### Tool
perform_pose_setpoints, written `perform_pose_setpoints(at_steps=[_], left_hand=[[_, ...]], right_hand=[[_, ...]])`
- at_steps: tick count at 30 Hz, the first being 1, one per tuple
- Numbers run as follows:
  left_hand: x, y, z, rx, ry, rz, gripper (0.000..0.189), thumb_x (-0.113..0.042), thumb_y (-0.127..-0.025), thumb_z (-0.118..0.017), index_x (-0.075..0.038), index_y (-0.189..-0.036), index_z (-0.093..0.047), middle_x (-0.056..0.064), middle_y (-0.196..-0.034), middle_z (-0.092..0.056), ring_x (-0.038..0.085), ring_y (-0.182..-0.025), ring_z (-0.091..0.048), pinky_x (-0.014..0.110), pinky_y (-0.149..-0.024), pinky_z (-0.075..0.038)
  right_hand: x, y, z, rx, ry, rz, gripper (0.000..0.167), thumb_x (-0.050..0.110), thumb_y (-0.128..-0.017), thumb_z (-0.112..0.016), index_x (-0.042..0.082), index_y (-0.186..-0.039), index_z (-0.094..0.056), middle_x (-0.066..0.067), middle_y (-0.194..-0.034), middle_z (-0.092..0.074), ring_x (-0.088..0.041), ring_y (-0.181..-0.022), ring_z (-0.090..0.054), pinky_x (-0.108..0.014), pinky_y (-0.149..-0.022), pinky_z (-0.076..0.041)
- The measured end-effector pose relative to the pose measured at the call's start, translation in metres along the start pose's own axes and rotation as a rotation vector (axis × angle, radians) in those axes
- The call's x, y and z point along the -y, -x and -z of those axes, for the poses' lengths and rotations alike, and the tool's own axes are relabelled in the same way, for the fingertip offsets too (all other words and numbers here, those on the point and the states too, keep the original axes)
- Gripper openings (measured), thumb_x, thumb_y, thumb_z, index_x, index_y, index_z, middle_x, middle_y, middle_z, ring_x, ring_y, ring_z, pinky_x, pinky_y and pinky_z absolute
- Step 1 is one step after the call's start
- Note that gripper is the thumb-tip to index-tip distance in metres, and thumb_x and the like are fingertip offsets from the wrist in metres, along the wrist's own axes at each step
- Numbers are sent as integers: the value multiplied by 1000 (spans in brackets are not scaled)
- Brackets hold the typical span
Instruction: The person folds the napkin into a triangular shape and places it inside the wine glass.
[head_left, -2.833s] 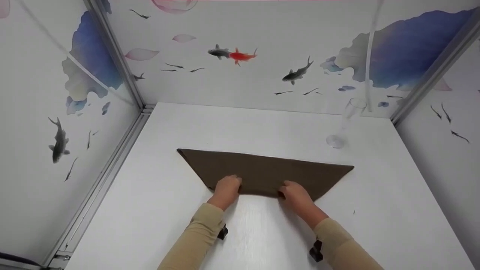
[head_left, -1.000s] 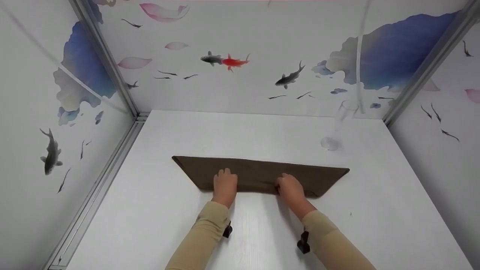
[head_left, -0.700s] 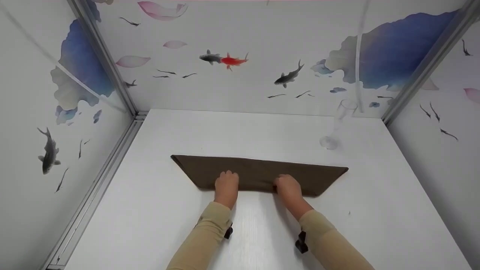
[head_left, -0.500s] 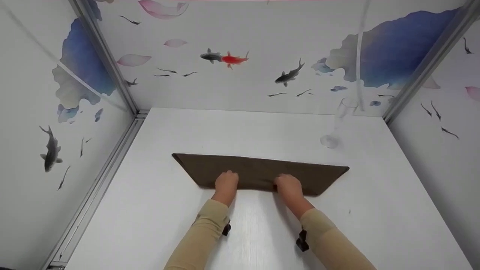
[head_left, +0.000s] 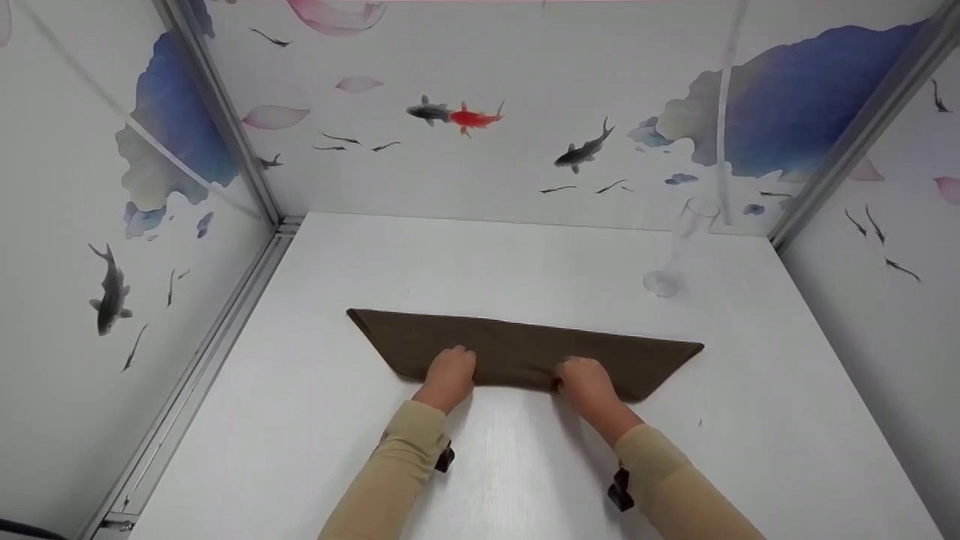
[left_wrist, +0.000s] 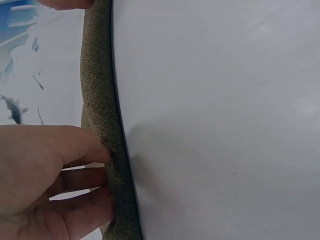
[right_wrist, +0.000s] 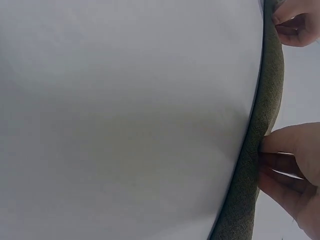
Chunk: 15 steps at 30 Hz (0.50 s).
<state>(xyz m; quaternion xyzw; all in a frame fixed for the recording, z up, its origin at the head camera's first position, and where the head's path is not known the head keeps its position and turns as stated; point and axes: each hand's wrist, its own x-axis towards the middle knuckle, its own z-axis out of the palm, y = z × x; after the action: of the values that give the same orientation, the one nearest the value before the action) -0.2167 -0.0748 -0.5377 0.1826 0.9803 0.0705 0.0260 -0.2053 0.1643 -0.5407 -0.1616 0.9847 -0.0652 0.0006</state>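
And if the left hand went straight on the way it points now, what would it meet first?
The brown cloth that the left hand pinches; beyond it, probably the back wall, though depth is unclear.

The left hand (head_left: pixel 448 373) and right hand (head_left: pixel 591 386) hide parts of the brown cloth (head_left: pixel 517 352). I can't make out that tiny dark speck (head_left: pixel 700 423) on the table (head_left: pixel 772 457).

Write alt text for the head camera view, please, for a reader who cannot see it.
A person's left grip and right grip hold the near edge of a dark brown cloth on a white table. A clear glass stands beyond it, toward the right.
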Motion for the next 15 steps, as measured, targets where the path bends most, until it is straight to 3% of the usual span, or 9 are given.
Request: perform_pose_setpoints(at_steps=[3, 8, 15], left_hand=[[1, 3, 2, 40, 42, 9, 27, -11, -83, -78, 3, -104, -67, 14, -94, -62, 28, -92, -61, 38, -81, -52], [3, 5, 3, 68, 92, 23, 38, -13, -82, -80, 3, -114, -65, 14, -103, -62, 30, -99, -61, 39, -87, -51], [4, 5, -1, 11, 59, -14, 30, -7, -80, -81, 2, -105, -66, 14, -96, -62, 30, -95, -62, 39, -82, -52]], right_hand=[[-1, 4, 0, 20, -10, 14, 4, 3, -82, -75, 4, -80, -72, -4, -72, -59, -21, -70, -59, -37, -67, -53], [-2, 8, -2, 26, -22, 49, 10, 6, -81, -76, 4, -75, -68, -3, -71, -53, -20, -66, -52, -38, -64, -50], [-3, 7, -4, 47, -1, 60, 5, -1, -82, -75, 1, -82, -70, -7, -77, -58, -23, -71, -56, -39, -69, -52]])
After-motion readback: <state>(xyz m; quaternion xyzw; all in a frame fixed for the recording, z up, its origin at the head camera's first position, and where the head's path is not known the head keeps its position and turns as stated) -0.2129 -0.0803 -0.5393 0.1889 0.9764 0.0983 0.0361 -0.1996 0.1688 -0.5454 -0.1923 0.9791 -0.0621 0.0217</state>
